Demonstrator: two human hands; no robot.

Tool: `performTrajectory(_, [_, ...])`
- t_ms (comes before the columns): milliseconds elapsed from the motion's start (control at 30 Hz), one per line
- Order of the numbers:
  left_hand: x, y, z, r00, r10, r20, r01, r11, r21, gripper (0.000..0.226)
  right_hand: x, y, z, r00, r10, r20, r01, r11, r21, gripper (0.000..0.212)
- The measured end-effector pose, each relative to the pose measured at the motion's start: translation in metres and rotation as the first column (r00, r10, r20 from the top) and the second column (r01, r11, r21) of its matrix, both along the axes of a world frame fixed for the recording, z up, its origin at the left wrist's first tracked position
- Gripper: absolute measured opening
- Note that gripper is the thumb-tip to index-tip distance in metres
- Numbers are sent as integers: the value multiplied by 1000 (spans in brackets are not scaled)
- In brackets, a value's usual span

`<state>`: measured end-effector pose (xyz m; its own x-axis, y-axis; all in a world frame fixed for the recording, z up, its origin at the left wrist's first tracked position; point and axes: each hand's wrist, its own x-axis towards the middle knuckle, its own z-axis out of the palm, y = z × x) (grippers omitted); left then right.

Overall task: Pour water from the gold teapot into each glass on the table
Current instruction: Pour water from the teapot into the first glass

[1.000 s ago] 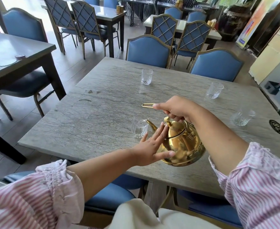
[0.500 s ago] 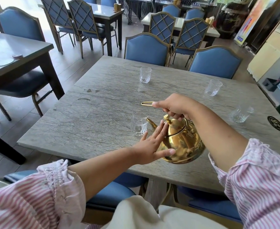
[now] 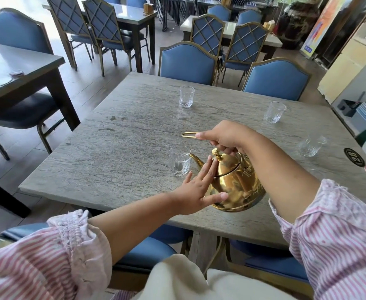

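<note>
Our right hand (image 3: 223, 137) curls tight round the handle (image 3: 188, 134) of the teapot (image 3: 238, 187), which tilts at the near side of the table (image 3: 113, 159), its spout at the rim of the near glass (image 3: 178, 162). Our left hand (image 3: 196, 191) lies flat, fingers straight, against the lid and side. Well apart stand a far-left glass (image 3: 186, 99), a far-right glass (image 3: 274, 112) and a right glass (image 3: 310, 146).
</note>
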<state>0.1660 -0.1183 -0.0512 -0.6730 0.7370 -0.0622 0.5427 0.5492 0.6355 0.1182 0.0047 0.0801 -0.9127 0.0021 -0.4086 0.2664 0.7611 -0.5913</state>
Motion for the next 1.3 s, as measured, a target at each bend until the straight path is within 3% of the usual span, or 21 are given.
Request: performTrajectory(1300, [4,3,2,998,42,47,-44,998,51,89,-1,-9,2,1000,11,-11,-11,999,41,47])
